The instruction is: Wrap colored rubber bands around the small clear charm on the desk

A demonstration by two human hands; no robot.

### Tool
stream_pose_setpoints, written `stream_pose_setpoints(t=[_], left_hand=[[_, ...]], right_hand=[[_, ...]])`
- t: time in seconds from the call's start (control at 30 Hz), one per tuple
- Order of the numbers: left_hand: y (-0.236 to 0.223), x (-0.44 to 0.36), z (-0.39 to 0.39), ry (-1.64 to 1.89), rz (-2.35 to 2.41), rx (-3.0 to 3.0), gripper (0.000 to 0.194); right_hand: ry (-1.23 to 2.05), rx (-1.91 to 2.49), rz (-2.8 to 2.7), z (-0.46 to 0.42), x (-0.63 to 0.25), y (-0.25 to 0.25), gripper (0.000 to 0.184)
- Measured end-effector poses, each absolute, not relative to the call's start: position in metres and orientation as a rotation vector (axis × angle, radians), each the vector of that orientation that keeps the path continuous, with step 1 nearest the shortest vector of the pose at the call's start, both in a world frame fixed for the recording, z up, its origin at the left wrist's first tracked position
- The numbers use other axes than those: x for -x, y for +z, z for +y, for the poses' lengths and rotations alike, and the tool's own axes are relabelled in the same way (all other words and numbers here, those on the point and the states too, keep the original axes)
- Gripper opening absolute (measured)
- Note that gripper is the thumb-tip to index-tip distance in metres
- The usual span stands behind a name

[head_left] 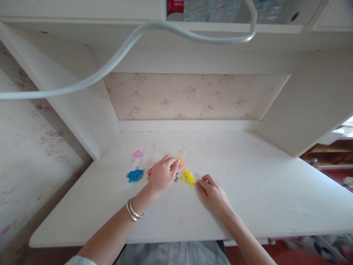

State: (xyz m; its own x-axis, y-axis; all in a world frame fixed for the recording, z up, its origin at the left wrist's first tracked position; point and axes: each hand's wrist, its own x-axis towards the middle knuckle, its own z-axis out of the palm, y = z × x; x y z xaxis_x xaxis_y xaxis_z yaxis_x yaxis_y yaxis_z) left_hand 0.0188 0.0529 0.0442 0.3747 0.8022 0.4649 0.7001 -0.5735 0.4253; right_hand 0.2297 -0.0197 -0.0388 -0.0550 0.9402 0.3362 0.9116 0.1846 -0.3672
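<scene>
My left hand (164, 172) is closed, its thumb and fingers pinching a small clear container (181, 151) with bits of yellow and pink at its lower end. Just right of it lies a loose pile of small yellow rubber bands (188, 177). At that pile's right edge, the pinched fingertips of my right hand (211, 190) are on the yellow bands. A few black bands (176, 177) show between my left hand and the yellow pile. Red bands (149, 172) are partly hidden behind my left hand. Farther left sits a heap of blue rubber bands (135, 175).
A small pink piece (137, 154) lies behind the blue heap on the white desk (248, 206). Side panels and a low back wall enclose the desk. Overhead, a white cable (116, 60) crosses in front of a shelf holding plastic bottles (215, 10).
</scene>
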Motion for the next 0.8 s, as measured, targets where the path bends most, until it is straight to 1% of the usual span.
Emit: stream_pose_setpoints(t=[0.2,0.3,0.43,0.57,0.7,0.8], left_hand=[[0.003,-0.020,0.027,0.585,1.406,-2.566,0.026],[-0.005,-0.020,0.025,0.467,1.449,-2.625,0.028],[-0.010,-0.020,0.026,0.358,1.457,-2.661,0.033],[-0.015,-0.022,0.027,0.313,1.483,-2.688,0.035],[-0.017,-0.025,0.028,0.345,1.549,-2.672,0.026],[-0.016,-0.027,0.029,0.338,1.555,-2.642,0.025]], right_hand=[[0.181,1.685,-1.761,-0.019,-0.233,-0.040,0.034],[0.190,1.667,-1.657,-0.015,-0.236,-0.043,0.034],[0.196,1.701,-1.551,-0.003,-0.236,-0.036,0.040],[0.127,1.659,-1.534,0.016,-0.228,-0.006,0.042],[0.051,1.564,-1.559,0.037,-0.213,0.034,0.039],[-0.001,1.520,-1.614,0.053,-0.205,0.055,0.038]])
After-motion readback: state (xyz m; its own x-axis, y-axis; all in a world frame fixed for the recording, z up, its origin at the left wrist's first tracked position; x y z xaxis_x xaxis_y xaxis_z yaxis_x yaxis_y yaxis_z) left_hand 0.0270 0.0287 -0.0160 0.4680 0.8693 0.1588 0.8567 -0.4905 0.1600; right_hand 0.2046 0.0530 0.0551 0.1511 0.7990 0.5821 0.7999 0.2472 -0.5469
